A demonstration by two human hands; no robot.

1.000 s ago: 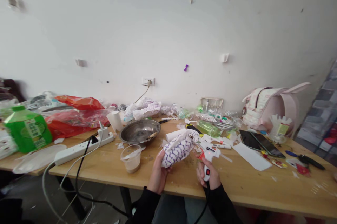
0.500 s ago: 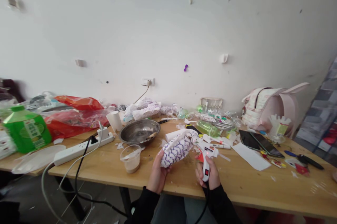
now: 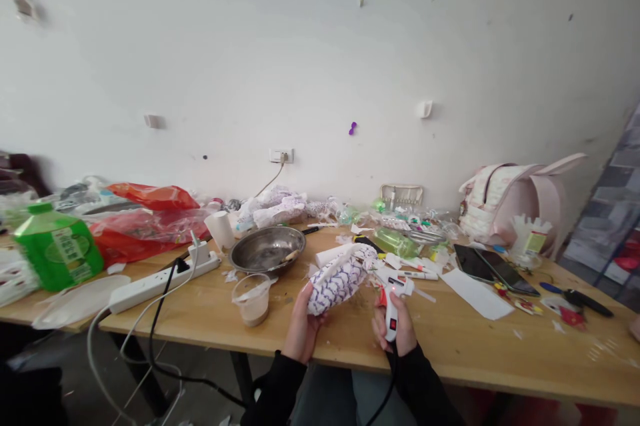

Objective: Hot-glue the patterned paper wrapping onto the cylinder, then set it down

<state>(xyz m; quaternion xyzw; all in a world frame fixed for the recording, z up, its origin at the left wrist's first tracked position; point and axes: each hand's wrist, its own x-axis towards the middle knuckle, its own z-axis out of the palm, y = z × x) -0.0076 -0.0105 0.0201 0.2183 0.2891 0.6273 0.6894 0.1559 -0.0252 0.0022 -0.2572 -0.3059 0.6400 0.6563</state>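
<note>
My left hand (image 3: 303, 326) is closed around the near end of a white, rounded paper-covered form (image 3: 337, 286) marked with purple scale-like lines. It is tilted above the table, its far end up and to the right. In my right hand (image 3: 397, 326) is a white hot glue gun (image 3: 393, 309) with an orange trigger, its red light lit. The glue gun's nozzle points up and left at the far end of the form; whether the two touch I cannot tell. A black cord runs down from its handle.
Left of my hands are a plastic cup (image 3: 251, 306), a metal bowl (image 3: 267, 259) and a white power strip (image 3: 160, 285). A green jug (image 3: 60, 246) stands far left. To the right lie white paper (image 3: 477, 294), tablets (image 3: 507, 273) and a pink backpack (image 3: 515, 203).
The camera view has shifted slightly. My hands keep their hold on the paper-covered form and the hot glue gun, with hardly any movement between them.
</note>
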